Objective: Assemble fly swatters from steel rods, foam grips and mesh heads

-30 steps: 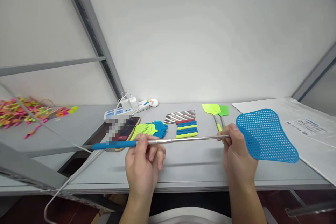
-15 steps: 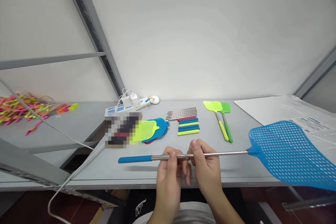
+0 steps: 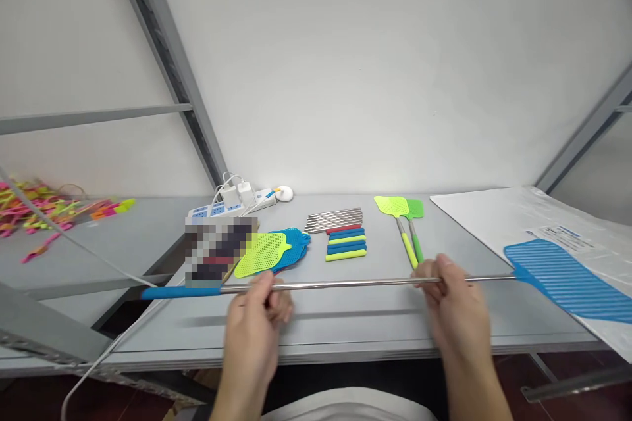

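Observation:
A fly swatter [image 3: 345, 285] with a telescopic metal rod lies level across my view, above the table's front part. My left hand [image 3: 257, 319] is closed on the rod just right of its blue grip. Farther right, my right hand [image 3: 454, 302] pinches the rod near the blue mesh head [image 3: 567, 279]. Behind the rod lie blue, yellow and red handle grips [image 3: 347, 243] in a row, several metal rods [image 3: 336, 218], and a pile of swatter heads [image 3: 264, 253], yellow on top of blue. Two assembled green swatters [image 3: 407, 230] rest to their right.
A white power strip [image 3: 222, 207] with plugs stands at the back left, beside a pixelated patch. Its cable runs down the left side. A plastic-wrapped white sheet [image 3: 494, 210] lies on the right. Colourful pieces [image 3: 44, 210] are heaped on the far-left shelf, past a metal post [image 3: 172, 59].
My hands have moved apart, left hand leftward and right hand rightward. The swatter's rod is now much longer, and its head has turned more edge-on. The view has shifted slightly.

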Motion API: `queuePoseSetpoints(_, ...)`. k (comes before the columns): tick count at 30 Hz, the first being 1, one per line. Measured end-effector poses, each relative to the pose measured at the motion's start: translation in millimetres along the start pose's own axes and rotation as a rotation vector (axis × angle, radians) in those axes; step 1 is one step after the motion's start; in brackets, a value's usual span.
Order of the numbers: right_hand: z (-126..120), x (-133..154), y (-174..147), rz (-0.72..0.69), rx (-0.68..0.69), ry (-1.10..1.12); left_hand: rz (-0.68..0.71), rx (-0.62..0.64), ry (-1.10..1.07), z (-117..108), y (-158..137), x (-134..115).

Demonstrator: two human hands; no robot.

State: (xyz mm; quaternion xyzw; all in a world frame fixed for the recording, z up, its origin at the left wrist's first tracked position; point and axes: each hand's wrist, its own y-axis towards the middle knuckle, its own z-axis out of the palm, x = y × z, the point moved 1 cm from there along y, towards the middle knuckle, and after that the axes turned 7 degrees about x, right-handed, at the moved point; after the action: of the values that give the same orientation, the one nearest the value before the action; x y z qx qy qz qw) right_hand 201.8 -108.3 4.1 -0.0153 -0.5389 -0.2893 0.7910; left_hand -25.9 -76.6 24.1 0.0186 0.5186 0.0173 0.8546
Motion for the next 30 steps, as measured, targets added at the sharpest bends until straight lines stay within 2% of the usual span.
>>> queuePoseSetpoints(3,-20.1,14.8,9.7,-0.006,-0.065,0.015,0.082,-0.020,0.039,-9.2,5.8,-16.2)
queuePoseSetpoints(6,-26.1,21.7,11.7,-0.024,-0.081,0.040,0.091,-0.014,0.049,-5.7,4.6,-19.6)
queuePoseSetpoints(11,-13.5,23.7,4.9,-0.068,-0.164,0.138,0.081,-0.027,-0.120,16.1,-10.3,-3.4)
queuePoseSetpoints(14,4.1,14.1,-7.4,-0.076,-0.190,0.138,-0.024,0.037,-0.183,30.3,-20.6,17.4)
queuePoseSetpoints(17,23.0,-3.9,-24.3,0.006,-0.020,-0.009,-0.126,0.198,-0.131,41.0,-28.8,38.6)
queuePoseSetpoints(20,32.4,-18.1,-37.2,0.120,0.169,-0.113,-0.133,0.275,-0.127,45.3,-34.9,49.9)
queuePoseSetpoints(23,29.0,-20.0,-38.1,0.145,0.211,-0.149,-0.129,0.330,-0.073,43.2,-36.7,49.0)
queuePoseSetpoints(26,20.8,-14.1,-30.7,0.146,0.280,-0.205,-0.191,0.446,0.072,37.4,-33.4,42.5)
queuePoseSetpoints(28,16.1,-9.3,-25.8,0.155,0.374,-0.259,-0.210,0.455,0.162,32.8,-29.8,38.0)
queuePoseSetpoints(30,11.4,-5.1,-22.6,0.165,0.424,-0.314,-0.179,0.391,0.205,28.2,-26.1,33.8)
